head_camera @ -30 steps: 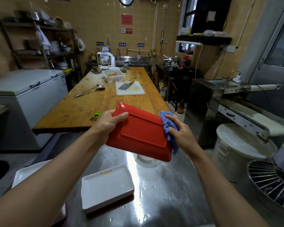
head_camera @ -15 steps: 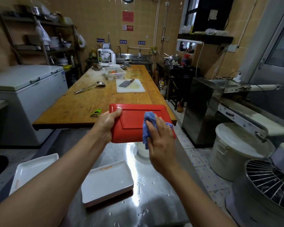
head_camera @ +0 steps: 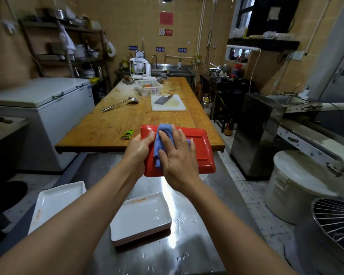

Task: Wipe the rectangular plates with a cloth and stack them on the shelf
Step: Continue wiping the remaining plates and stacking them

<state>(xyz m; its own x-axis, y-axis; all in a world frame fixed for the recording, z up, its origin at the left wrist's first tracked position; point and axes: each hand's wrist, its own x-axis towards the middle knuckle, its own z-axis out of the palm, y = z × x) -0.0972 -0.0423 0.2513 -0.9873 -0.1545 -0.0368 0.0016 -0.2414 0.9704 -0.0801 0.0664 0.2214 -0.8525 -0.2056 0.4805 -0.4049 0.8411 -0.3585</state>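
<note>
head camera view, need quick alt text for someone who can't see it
A person's left hand grips a red rectangular plate by its edge above a wet steel counter, while the right hand presses a blue cloth flat against it. White rectangular plates lie stacked on the counter below, and a long wooden table stretches beyond.

1. Left hand (head_camera: 138,148): arm extended forward, fingers curled round the left edge of the red plate (head_camera: 204,149).
2. Right hand (head_camera: 176,155): fingers spread flat, pressing the blue cloth (head_camera: 164,135) on the plate.
</note>
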